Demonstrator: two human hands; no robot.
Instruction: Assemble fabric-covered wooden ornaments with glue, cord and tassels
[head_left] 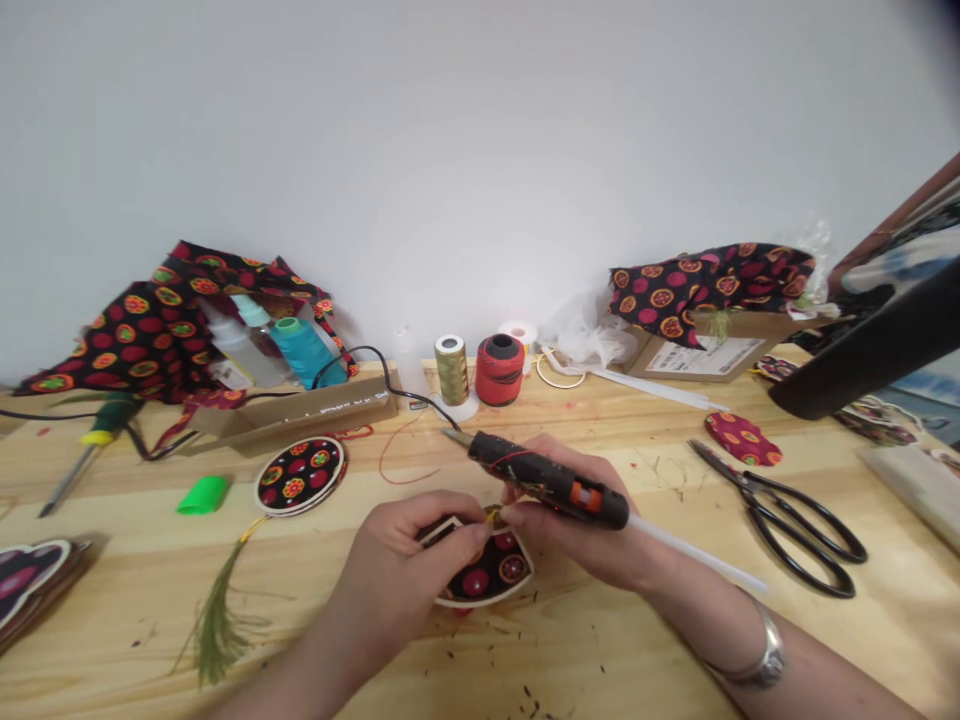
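One wooden workbench (pixel 112 620), white wall (pixel 480 150), glue gun (pixel 547 480)

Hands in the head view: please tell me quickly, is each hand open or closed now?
Left hand: closed, holding a fabric-covered piece.
Right hand: closed, holding a hot glue gun.

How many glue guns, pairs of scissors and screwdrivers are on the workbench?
Hot glue gun: 1
Scissors: 1
Screwdriver: 1
Total: 3
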